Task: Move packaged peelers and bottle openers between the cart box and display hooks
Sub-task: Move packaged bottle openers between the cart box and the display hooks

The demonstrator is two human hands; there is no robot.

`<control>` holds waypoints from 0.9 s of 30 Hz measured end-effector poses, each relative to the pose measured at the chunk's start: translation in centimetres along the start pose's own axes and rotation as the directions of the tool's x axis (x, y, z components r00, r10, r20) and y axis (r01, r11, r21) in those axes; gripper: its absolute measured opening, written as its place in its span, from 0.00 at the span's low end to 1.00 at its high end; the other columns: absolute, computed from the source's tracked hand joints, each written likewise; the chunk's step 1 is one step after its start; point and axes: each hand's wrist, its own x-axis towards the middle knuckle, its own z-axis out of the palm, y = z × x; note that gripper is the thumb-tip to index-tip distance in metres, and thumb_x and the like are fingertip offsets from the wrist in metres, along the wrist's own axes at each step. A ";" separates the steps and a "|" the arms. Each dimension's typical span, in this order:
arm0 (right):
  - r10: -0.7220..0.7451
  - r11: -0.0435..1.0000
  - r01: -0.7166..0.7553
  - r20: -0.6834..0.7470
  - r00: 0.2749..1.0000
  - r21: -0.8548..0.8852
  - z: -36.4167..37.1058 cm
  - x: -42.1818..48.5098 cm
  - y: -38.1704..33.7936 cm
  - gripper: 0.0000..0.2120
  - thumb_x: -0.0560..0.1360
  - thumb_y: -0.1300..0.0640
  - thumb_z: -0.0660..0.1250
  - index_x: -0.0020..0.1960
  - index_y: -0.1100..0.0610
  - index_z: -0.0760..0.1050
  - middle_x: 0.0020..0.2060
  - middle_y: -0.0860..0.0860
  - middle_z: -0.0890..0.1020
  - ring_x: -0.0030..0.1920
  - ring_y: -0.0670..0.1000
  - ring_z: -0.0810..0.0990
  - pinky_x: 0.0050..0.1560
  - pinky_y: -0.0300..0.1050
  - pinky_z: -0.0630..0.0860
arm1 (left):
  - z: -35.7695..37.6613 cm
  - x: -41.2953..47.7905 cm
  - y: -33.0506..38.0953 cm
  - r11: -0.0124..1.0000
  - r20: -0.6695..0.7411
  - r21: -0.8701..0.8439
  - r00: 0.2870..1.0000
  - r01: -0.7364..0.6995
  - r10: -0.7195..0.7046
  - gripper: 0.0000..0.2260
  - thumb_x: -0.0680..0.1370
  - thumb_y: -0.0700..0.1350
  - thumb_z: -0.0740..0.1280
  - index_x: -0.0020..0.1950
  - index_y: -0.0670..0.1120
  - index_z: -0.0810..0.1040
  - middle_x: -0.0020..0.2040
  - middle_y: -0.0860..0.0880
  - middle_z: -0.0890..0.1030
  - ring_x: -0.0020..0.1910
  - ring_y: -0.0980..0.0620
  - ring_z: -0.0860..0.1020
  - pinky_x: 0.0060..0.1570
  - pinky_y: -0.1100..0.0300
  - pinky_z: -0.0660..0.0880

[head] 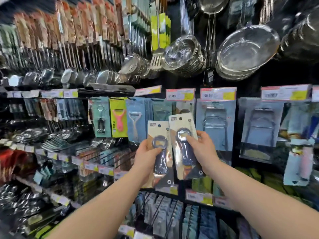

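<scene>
My left hand (146, 156) grips a carded bottle opener (159, 154) with a dark handle, thumb across its ring. My right hand (202, 149) holds a second, matching carded bottle opener (184, 145), tilted slightly left, with a finger on its metal head. Both packs are raised in front of the display hooks. On the hooks behind hang a pink peeler on a yellow-green card (118, 118), a metal peeler on a blue card (135, 118) and a corkscrew-type opener on a teal card (101, 118). The cart box is out of view.
Ladles and spatulas (69, 49) hang in rows at the upper left. Steel strainers and bowls (245, 50) hang at the upper right. Blue carded racks (215, 125) fill hooks to the right. Price tags (180, 94) line the rail. More packs hang below.
</scene>
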 end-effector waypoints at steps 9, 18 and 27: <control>-0.043 0.999 0.046 -0.214 0.976 0.012 4.9 6.0 0.1 0.15 0.74 0.54 0.68 0.59 0.55 0.73 0.56 0.56 0.81 0.53 0.56 0.81 0.55 0.55 0.78 | -2.2 10.2 -0.4 0.999 0.184 -0.017 0.982 -0.038 0.041 0.09 0.75 0.34 0.65 0.49 0.48 0.74 0.46 0.46 0.81 0.42 0.50 0.81 0.41 0.56 0.77; -0.165 0.986 0.149 -0.346 0.924 -0.072 6.3 6.8 0.8 0.08 0.75 0.56 0.67 0.49 0.45 0.69 0.55 0.56 0.80 0.56 0.56 0.79 0.58 0.56 0.75 | -1.9 14.7 -2.0 1.000 0.292 -0.020 0.956 -0.009 0.015 0.09 0.74 0.38 0.68 0.50 0.51 0.74 0.52 0.43 0.82 0.50 0.44 0.81 0.54 0.42 0.77; -0.146 0.989 0.130 -0.375 0.915 -0.069 5.2 8.3 0.6 0.26 0.76 0.51 0.65 0.71 0.56 0.62 0.66 0.58 0.73 0.65 0.58 0.73 0.65 0.60 0.70 | -0.6 15.9 -2.6 0.994 0.330 -0.103 0.944 0.022 0.013 0.10 0.74 0.36 0.68 0.51 0.49 0.75 0.51 0.42 0.83 0.49 0.42 0.82 0.53 0.43 0.78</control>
